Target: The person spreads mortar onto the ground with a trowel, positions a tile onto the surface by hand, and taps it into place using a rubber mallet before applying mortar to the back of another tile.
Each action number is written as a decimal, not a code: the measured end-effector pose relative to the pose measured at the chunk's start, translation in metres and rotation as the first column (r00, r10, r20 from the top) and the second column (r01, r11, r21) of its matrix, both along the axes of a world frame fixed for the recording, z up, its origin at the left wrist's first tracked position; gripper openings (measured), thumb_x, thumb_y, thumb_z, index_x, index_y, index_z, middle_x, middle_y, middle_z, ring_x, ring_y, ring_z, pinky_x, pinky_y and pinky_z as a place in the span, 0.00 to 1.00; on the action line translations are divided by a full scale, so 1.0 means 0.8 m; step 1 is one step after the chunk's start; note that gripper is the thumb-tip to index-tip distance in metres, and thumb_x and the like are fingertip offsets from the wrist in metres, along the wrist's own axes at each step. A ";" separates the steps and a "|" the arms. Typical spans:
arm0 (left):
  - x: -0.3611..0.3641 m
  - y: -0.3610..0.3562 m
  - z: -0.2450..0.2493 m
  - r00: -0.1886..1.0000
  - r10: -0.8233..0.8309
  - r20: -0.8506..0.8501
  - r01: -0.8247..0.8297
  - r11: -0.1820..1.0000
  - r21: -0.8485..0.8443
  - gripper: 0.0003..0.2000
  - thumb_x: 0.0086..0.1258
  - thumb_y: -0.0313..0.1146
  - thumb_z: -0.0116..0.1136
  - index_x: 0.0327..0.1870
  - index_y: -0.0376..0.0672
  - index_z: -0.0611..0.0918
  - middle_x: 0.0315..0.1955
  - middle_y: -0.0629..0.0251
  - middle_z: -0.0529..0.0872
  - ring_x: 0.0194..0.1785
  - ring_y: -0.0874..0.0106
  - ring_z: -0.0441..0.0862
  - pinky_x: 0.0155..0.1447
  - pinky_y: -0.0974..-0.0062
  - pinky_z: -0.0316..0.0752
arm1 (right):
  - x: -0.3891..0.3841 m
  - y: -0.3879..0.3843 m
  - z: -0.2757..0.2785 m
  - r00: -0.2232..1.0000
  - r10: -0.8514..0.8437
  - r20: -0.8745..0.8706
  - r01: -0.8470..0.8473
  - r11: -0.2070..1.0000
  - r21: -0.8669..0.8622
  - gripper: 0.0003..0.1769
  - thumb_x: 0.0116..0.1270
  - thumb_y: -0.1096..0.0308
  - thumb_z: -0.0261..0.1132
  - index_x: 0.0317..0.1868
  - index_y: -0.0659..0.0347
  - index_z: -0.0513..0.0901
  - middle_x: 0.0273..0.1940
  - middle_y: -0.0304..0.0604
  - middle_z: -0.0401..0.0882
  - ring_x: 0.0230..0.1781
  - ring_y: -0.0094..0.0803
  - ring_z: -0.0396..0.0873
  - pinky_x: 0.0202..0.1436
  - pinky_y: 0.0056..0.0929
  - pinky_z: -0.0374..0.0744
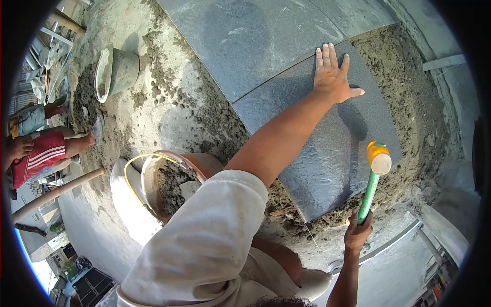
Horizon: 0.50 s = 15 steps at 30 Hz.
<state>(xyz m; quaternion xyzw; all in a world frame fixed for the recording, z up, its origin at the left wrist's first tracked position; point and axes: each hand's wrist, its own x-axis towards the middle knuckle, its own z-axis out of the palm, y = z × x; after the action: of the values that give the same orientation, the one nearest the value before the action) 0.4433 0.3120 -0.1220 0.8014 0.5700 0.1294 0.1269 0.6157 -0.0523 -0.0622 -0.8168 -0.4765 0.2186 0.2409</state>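
My left hand (335, 79) lies with fingers spread on a large dark grey tile (307, 133), near its seam with the adjoining tile (240, 46). In my right hand (358, 231) is the green handle of a mallet (379, 159), which has an orange head and a pale striking face. The mallet is held up near the tile's right side, and a shadow of it and the arm falls across the tile. Rough wet mortar (409, 87) borders the tile on the right.
A bucket (192, 161) with a yellow handle holds mortar, beside my left arm. Another bucket (125, 70) lies tipped at the upper left. A person in red shorts (46, 153) is at the far left, near a wooden pole (61, 192). Mortar crumbs (204, 92) cover the floor along the tiles.
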 end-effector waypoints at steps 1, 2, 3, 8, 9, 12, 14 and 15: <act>0.000 0.000 0.000 1.000 0.007 -0.001 -0.007 1.000 0.002 0.53 0.59 0.76 0.46 0.77 0.44 0.55 0.74 0.34 0.44 0.79 0.42 0.34 0.78 0.46 0.27 | 0.002 -0.001 -0.002 1.000 -0.004 0.006 0.004 0.999 0.036 0.22 0.70 0.57 0.65 0.48 0.71 0.76 0.22 0.49 0.74 0.17 0.35 0.70 0.22 0.34 0.70; 0.000 0.001 0.001 1.000 0.004 -0.005 -0.004 1.000 0.004 0.53 0.59 0.76 0.46 0.77 0.44 0.55 0.74 0.34 0.44 0.79 0.42 0.34 0.78 0.46 0.27 | 0.004 -0.002 0.001 1.000 -0.026 -0.002 0.026 0.999 -0.021 0.24 0.70 0.56 0.65 0.51 0.72 0.76 0.23 0.50 0.74 0.18 0.35 0.70 0.23 0.34 0.71; 0.000 0.001 0.001 1.000 0.007 -0.013 -0.007 1.000 0.001 0.53 0.58 0.77 0.46 0.77 0.44 0.55 0.75 0.34 0.44 0.79 0.43 0.34 0.78 0.46 0.27 | 0.006 -0.003 -0.001 1.000 -0.030 -0.006 0.030 0.999 -0.021 0.24 0.70 0.56 0.65 0.51 0.72 0.76 0.23 0.50 0.74 0.18 0.35 0.70 0.23 0.34 0.71; 0.006 0.000 -0.009 0.999 0.032 -0.041 -0.030 0.998 0.055 0.53 0.58 0.78 0.44 0.77 0.45 0.55 0.75 0.35 0.45 0.79 0.44 0.35 0.78 0.49 0.30 | 0.005 0.002 0.008 0.999 -0.008 -0.053 0.006 0.999 -0.032 0.23 0.70 0.55 0.65 0.48 0.71 0.76 0.24 0.46 0.75 0.22 0.28 0.71 0.25 0.30 0.72; 0.006 0.000 -0.015 0.999 0.037 -0.034 -0.034 0.995 0.090 0.54 0.58 0.79 0.44 0.77 0.45 0.55 0.75 0.35 0.45 0.79 0.44 0.36 0.79 0.50 0.30 | 0.003 0.006 0.012 0.999 0.006 -0.045 -0.007 1.000 -0.028 0.22 0.70 0.56 0.66 0.48 0.71 0.76 0.24 0.46 0.75 0.22 0.28 0.71 0.25 0.30 0.72; 0.009 0.001 -0.012 0.997 0.019 -0.074 -0.010 0.992 0.127 0.54 0.57 0.79 0.42 0.77 0.45 0.56 0.74 0.35 0.47 0.79 0.46 0.38 0.79 0.51 0.31 | -0.003 0.014 0.026 1.000 0.013 0.007 -0.013 1.000 0.003 0.21 0.69 0.57 0.67 0.48 0.68 0.77 0.22 0.43 0.76 0.21 0.25 0.71 0.26 0.29 0.74; 0.008 0.000 -0.011 0.992 0.042 -0.121 -0.027 0.992 0.126 0.54 0.57 0.80 0.41 0.77 0.46 0.56 0.74 0.36 0.48 0.79 0.47 0.39 0.79 0.51 0.33 | -0.004 0.017 0.028 1.000 -0.001 -0.018 0.001 1.000 0.029 0.21 0.69 0.56 0.67 0.49 0.68 0.77 0.20 0.44 0.76 0.19 0.26 0.73 0.24 0.29 0.73; 0.008 0.000 -0.009 0.993 0.031 -0.115 -0.016 0.991 0.134 0.54 0.57 0.80 0.41 0.77 0.46 0.56 0.74 0.36 0.48 0.79 0.47 0.39 0.79 0.51 0.33 | -0.004 0.016 0.027 1.000 -0.005 -0.014 0.005 1.000 0.015 0.22 0.69 0.56 0.67 0.49 0.68 0.76 0.20 0.44 0.76 0.18 0.26 0.74 0.23 0.29 0.73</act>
<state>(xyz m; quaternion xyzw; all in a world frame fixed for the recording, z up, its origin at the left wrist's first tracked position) 0.4497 0.3118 -0.1292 0.8074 0.5761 0.1214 0.0384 0.6127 -0.0394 -0.0404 -0.8146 -0.4745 0.2200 0.2509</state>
